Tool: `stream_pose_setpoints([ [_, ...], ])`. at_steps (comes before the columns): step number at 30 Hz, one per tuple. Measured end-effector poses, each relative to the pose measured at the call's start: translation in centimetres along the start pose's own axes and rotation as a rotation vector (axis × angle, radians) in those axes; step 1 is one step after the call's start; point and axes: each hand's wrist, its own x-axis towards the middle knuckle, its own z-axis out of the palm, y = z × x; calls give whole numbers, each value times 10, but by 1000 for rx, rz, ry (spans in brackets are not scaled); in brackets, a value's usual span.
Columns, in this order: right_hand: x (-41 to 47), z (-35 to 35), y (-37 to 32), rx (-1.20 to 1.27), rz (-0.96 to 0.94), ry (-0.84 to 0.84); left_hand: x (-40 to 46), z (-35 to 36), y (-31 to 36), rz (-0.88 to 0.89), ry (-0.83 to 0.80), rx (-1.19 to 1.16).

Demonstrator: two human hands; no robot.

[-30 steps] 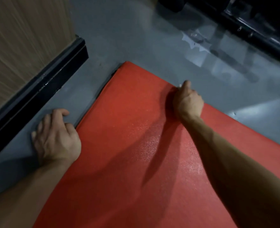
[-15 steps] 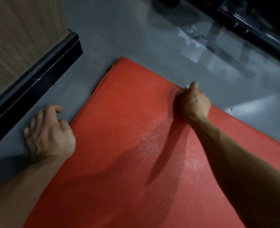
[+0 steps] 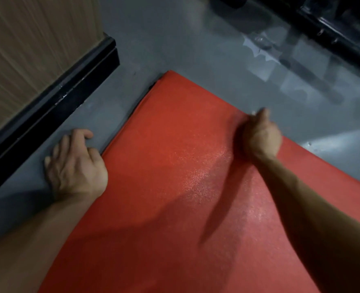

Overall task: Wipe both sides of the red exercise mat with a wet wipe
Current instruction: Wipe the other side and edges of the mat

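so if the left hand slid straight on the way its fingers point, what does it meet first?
Likely the black baseboard under the wood-panelled wall; only bare grey floor lies between it and the left hand.

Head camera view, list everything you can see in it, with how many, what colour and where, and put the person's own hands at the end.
Exercise mat: one, red, flat on the floor, filling the centre and lower part of the view.
Floor: one, grey and glossy, around the mat.
Wall panel: one, tan wood grain, upper left.
Baseboard: one, black, along the foot of the wall panel.
Equipment frame: one, black, upper right; too dark to identify.
Wet wipe: one, a small white bit showing at the right hand's fingertips, mostly hidden.
Left hand: one, resting on the floor beside the mat's left edge, fingers loosely bent.
Right hand: one, at the mat's far edge, grip curled around the wipe.
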Motion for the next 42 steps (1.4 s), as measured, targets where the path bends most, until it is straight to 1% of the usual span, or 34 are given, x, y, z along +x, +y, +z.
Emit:
stream_pose_setpoints([
  [1,-6,10,-31,33,-109,-16,0,-1,0,-1,-5,2],
  [3,-29,24,-86,21,-440,-82,1,0,0,1,-21,-4],
  [4,-40,25,-100,4,-586,-105,1,0,-1,4,-24,-6],
  [5,-44,23,-102,-8,-658,-103,1,-1,-1,4,-22,-9],
  [6,-39,19,-94,-18,-650,-67,1,-1,-1,3,-18,-11],
  [7,-28,14,-79,-30,-580,-21,1,-2,-2,4,-15,-10],
  [10,4,-3,-29,-60,-234,48,1,0,-1,20,-17,-3],
  [11,5,-3,-24,-51,-187,54,2,1,-2,20,-21,1],
  [12,0,0,-27,-23,-212,59,3,1,-3,14,-25,1],
  [14,-28,6,-45,50,-401,27,2,0,-3,-3,-30,-2],
  [16,-72,10,-66,103,-684,-61,2,0,-2,-8,-29,-8],
  [18,-119,13,-78,89,-1021,-154,2,0,-1,-6,-22,-9],
  [19,-135,12,-80,77,-1168,-192,2,0,-1,-2,-18,-7],
  [20,-135,10,-78,89,-1271,-228,1,0,-1,3,-14,-5],
  [21,-121,9,-78,97,-1283,-230,1,-1,-1,6,-12,-2],
  [22,-102,10,-78,79,-1220,-171,1,-1,-1,6,-15,-1],
  [24,-52,7,-79,-21,-925,30,1,-1,-2,9,-18,3],
  [25,-29,4,-77,-47,-766,75,1,-1,-2,12,-15,3],
  [26,-19,3,-73,-31,-664,79,1,-1,-2,16,-13,2],
  [27,-22,4,-70,7,-638,68,0,-1,-2,17,-16,1],
  [28,-38,5,-69,53,-682,40,1,-1,-2,15,-21,2],
  [29,-63,6,-70,114,-791,-23,2,-2,-1,11,-29,6],
  [31,-122,6,-70,137,-1113,-226,2,-2,-1,-1,-42,13],
  [32,-139,5,-69,111,-1261,-277,2,-3,-1,-4,-45,14],
  [33,-135,3,-71,121,-1359,-295,2,-3,-1,-6,-46,15],
  [34,-118,2,-76,159,-1364,-278,2,-3,-2,-8,-44,14],
  [35,-95,3,-83,178,-1292,-207,2,-3,-2,-9,-42,12],
  [36,-69,6,-89,181,-1164,-101,2,-2,-2,-8,-38,11],
  [37,-37,7,-94,131,-1012,-4,1,-2,-2,-5,-34,14],
  [38,-11,9,-95,93,-865,61,1,-2,-2,-1,-32,17],
  [39,5,10,-96,108,-757,84,0,-2,-2,3,-33,16],
  [40,5,13,-98,152,-726,76,1,-2,-2,3,-35,14],
  [41,-8,14,-103,196,-776,51,1,-3,-1,0,-39,13],
  [42,-34,13,-108,237,-874,-2,2,-2,-1,-6,-47,10],
])
